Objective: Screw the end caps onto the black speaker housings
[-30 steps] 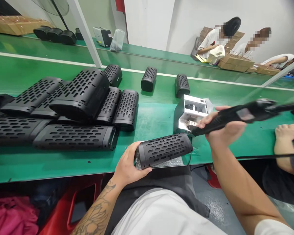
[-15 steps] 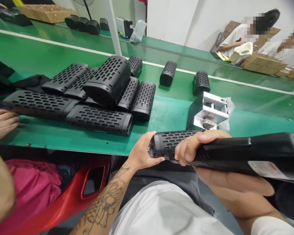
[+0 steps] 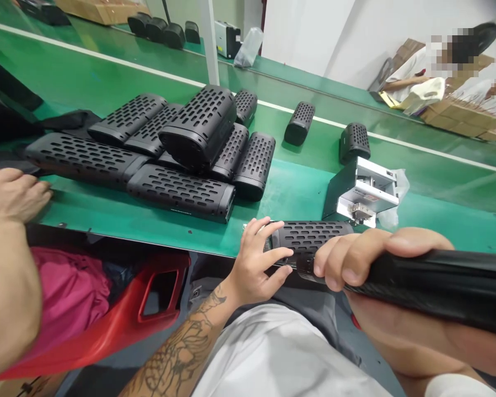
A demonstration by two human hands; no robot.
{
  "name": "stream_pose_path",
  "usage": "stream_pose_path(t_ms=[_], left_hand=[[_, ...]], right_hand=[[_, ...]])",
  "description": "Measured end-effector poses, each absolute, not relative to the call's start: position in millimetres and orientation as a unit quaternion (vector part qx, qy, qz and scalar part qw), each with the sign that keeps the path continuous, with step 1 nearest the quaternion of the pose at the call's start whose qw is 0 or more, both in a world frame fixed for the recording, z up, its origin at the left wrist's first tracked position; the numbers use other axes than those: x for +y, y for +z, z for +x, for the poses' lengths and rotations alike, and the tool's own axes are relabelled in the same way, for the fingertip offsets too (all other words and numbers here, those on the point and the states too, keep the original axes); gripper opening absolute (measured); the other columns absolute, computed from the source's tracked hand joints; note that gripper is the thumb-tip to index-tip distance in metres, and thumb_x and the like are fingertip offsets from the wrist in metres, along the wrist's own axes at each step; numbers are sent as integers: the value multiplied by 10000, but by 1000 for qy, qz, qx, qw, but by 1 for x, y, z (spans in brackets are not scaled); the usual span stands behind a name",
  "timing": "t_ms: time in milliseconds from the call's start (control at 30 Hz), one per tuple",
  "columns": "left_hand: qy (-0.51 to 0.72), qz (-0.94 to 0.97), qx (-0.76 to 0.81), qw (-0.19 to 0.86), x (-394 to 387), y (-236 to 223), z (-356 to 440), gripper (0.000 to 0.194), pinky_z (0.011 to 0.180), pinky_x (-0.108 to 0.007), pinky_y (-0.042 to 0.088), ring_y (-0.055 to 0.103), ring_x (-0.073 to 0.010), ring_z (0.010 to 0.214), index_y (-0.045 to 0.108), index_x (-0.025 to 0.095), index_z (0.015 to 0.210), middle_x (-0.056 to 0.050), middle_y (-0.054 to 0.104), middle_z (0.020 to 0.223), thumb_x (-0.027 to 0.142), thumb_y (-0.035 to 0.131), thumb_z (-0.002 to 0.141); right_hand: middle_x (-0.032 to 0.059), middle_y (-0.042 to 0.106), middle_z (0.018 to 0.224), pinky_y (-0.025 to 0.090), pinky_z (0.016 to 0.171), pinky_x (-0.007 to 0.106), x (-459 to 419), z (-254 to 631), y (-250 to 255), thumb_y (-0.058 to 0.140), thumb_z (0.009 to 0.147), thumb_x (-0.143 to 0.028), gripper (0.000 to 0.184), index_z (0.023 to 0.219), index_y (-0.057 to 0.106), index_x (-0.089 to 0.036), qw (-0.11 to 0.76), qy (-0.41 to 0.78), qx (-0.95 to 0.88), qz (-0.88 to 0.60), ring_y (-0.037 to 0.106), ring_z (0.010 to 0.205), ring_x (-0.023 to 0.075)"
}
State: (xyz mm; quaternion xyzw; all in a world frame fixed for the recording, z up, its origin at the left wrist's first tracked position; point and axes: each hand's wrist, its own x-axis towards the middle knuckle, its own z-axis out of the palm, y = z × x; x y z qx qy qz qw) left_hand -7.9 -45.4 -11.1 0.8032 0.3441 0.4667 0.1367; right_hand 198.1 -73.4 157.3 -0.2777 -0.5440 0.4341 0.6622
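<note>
My left hand (image 3: 256,259) holds the end of a black perforated cylindrical speaker (image 3: 310,234), which lies on the bench's front edge, its fingers spread over the slotted shell. My right hand (image 3: 355,264) is closed around a black handheld electric screwdriver (image 3: 438,281), which lies low across the view. Its tip end sits close to the speaker, partly hidden behind my right fingers. The speaker's far end is hidden behind that hand.
Several black speaker housings (image 3: 182,165) lie piled on the green workbench (image 3: 289,193), and a white metal fixture (image 3: 361,190) stands to the right. A co-worker's hand (image 3: 12,190) rests at the left edge. A red crate (image 3: 157,292) and pink cloth sit below the bench.
The view has turned and the screwdriver has swung closer to me, now lying nearly along the speaker. The co-worker's hand has moved further into view from the left.
</note>
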Motion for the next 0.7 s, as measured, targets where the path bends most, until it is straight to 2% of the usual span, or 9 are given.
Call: stream_pose_path(t_ms=[67,167,333,433,600,700], left_hand=[[471,803,339,132,-46,-8,-7,208,1490,-796,437,590,-427,1767,949,352,1254,-127,742,1808,307,851,1076],[491,799,324,122,-44,-6,-8,170,1469,-781,476,612,-411,1748,950,346,1184,-129,758,1784,278,821,1097],[503,792,323,127,-44,-7,-9,311,1466,-770,488,655,-411,1722,921,354,1419,-159,736,1808,309,818,1129],[511,793,300,141,-45,-8,-8,353,1460,-749,509,657,-404,1723,916,376,1450,-150,724,1829,267,842,1122],[544,764,294,187,-48,-2,-3,186,1413,-700,591,689,-389,1697,929,299,1261,-178,775,1754,202,834,1133],[573,734,306,198,-49,5,1,90,1308,-640,688,812,-358,1522,918,281,1161,-161,891,1523,231,843,1154]], right_hand=[[-14,804,747,684,595,447,-78,196,162,861,1178,-487,149,1267,943,-401,674,410,-544,-287,704,527,233],[-6,813,764,689,619,466,-83,197,166,820,1205,-522,183,1273,936,-399,664,404,-551,-304,720,552,244],[-4,797,807,693,650,478,-86,201,162,865,1156,-619,299,1323,908,-374,675,402,-546,-291,712,588,245],[13,795,831,714,694,510,-87,204,160,826,1150,-730,411,1345,907,-378,671,401,-543,-305,736,626,263],[19,791,849,714,713,532,-91,209,161,801,1161,-741,436,1362,905,-368,669,403,-542,-311,745,640,274],[10,781,816,696,698,520,-90,206,164,762,1200,-690,363,1317,913,-381,683,383,-533,-321,730,626,272]])
